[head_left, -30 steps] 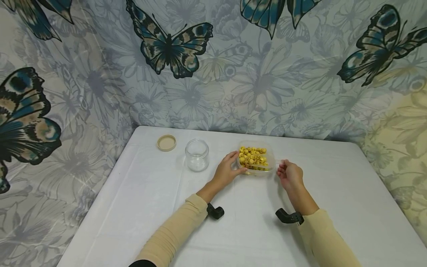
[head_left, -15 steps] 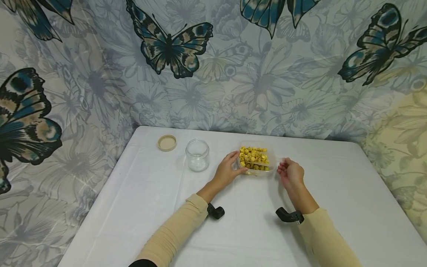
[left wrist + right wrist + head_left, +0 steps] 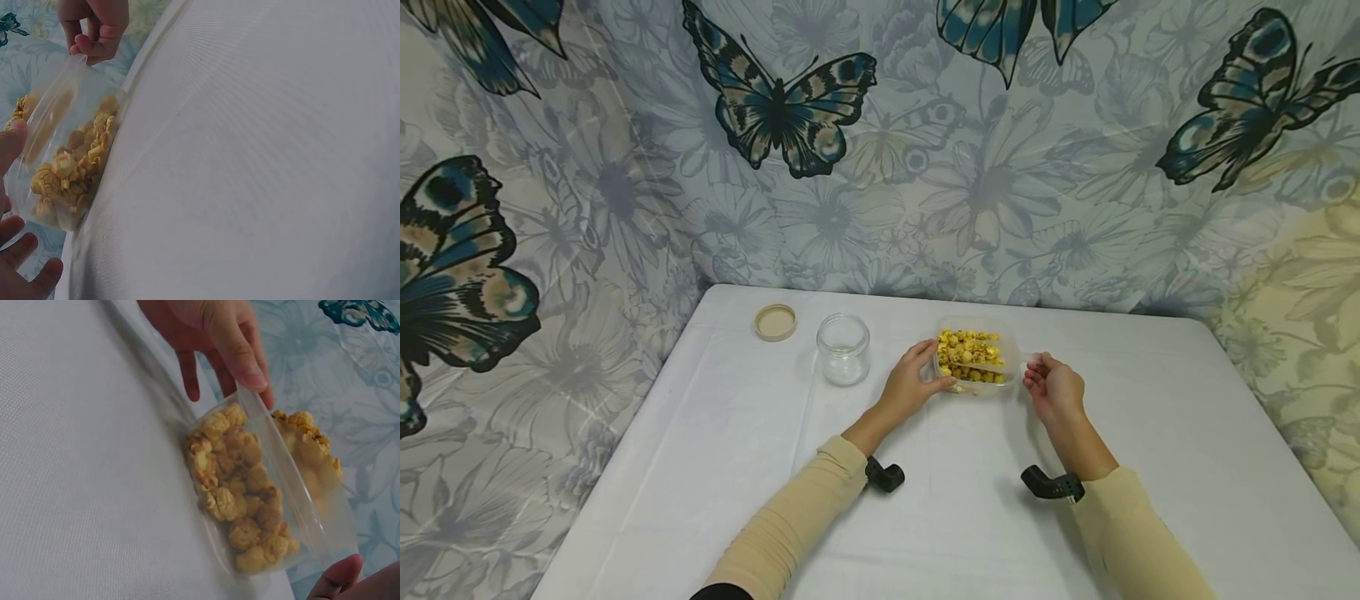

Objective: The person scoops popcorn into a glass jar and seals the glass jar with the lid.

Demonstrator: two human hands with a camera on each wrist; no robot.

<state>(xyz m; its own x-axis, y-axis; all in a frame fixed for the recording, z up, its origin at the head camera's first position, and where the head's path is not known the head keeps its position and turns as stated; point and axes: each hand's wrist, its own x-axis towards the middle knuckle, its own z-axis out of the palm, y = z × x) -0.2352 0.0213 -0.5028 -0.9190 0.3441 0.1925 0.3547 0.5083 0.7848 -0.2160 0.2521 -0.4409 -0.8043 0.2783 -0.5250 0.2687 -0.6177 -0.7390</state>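
A clear square plastic container [image 3: 1013,337] of yellow popcorn [image 3: 964,343] stands on the white table. My left hand [image 3: 912,382] grips its left side, with the thumb on the near wall and fingers round the side. In the right wrist view, that thumb [image 3: 250,372] presses the rim. My right hand [image 3: 1054,392] is at the container's right edge and pinches a thin clear handle [image 3: 1032,358]. A pale flat part of this spoon-like utensil seems to lie across the popcorn; its exact shape is unclear. To the left stands an open glass jar [image 3: 842,354].
A round gold-rimmed lid [image 3: 775,322] lies left of the jar near the far edge of the table [image 3: 715,400]. A butterfly-patterned cloth [image 3: 985,192] hangs behind and beside the table. Each wrist wears a black camera mount [image 3: 1051,485].
Over the last second the right hand has risen very slightly and the utensil has shifted over the popcorn. The left hand, container, jar and lid stay in place.
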